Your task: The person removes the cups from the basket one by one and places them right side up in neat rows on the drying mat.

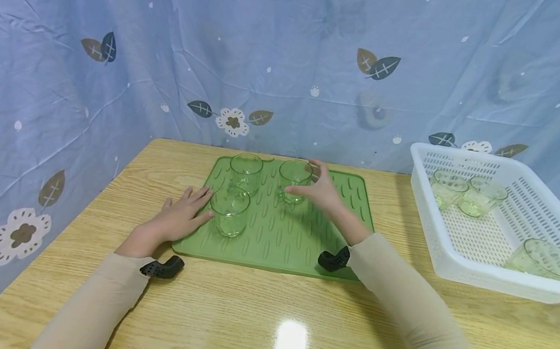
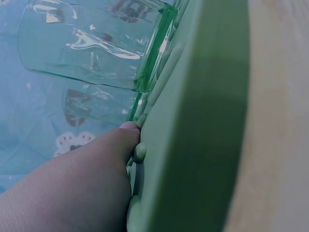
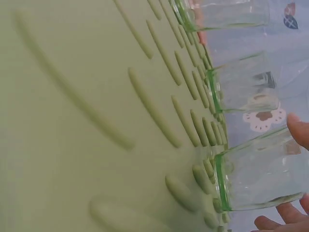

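On the green ridged mat (image 1: 273, 237) stand three clear, green-tinted glasses. My right hand (image 1: 322, 191) reaches round the back middle glass (image 1: 293, 183), thumb at its near side and fingers at its far side. In the right wrist view, this glass (image 3: 263, 169) has its base at the mat, with the thumb (image 3: 299, 130) and fingers (image 3: 287, 215) on opposite sides. My left hand (image 1: 179, 218) rests with extended fingers on the mat's left edge, beside the front left glass (image 1: 230, 215). Behind that stands another glass (image 1: 245, 173).
At the right, a white perforated plastic basket (image 1: 437, 250) holds three more glasses: two together (image 1: 482, 196) toward the back and one (image 1: 545, 259) near the front. A blue patterned curtain (image 1: 290, 83) hangs behind the wooden table (image 1: 222, 317).
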Motion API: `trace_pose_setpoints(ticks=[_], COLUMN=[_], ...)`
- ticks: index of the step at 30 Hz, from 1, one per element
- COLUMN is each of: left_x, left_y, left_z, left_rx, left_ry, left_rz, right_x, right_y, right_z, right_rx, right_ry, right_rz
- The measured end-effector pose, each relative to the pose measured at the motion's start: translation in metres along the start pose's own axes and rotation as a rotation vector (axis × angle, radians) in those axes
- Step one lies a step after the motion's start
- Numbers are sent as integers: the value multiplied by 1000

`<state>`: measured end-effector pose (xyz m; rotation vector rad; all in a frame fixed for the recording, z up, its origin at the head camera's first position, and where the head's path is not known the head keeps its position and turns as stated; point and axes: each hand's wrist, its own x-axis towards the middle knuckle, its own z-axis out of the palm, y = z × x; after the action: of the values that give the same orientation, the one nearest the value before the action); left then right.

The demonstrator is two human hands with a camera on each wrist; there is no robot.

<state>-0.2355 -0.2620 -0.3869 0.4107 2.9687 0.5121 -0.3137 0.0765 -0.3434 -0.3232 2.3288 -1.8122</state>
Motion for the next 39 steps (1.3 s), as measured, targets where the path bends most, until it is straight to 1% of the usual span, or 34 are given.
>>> trace_pose_setpoints(ticks=[4,15,18,21,24,26,29,32,34,36,39], left_x=[0,0,0,0,0,1,1,0,0,-1,0], left_y=[1,0,0,-1,0,0,0,-1,-1,-2,-1], left_z=[-1,-4,-3,-2,-1,-1,0,0,0,1,1], left_rx=[0,-1,-3,-6,-8,-10,-11,-8,-6,-7,-11], left_ry=[-1,10,7,7,10,10,11,15,16,15,11], left_rz=[1,0,-2,-1,4,7,9,11,8,9,14], right_x=[-7,-31,-37,-44,-53,-59,-69,-79,-85,-91,-101], right_y=[-2,-2,-2,-2,-3,-5,-9,-12,-12,-12,-11], right_z=[-7,-32,-38,-44,-50,-53,-59,-65,-70,-75,-85], right_rx=[-32,-190,-218,-287,-386,-449,-507,-540,-556,-564,-569], right_ry=[9,31,18,-2,-20,-29,-34,-33,-37,-47,-53], right_rz=[-35,-185,-238,-296,-350,-372,-384,-397,-422,-457,-535])
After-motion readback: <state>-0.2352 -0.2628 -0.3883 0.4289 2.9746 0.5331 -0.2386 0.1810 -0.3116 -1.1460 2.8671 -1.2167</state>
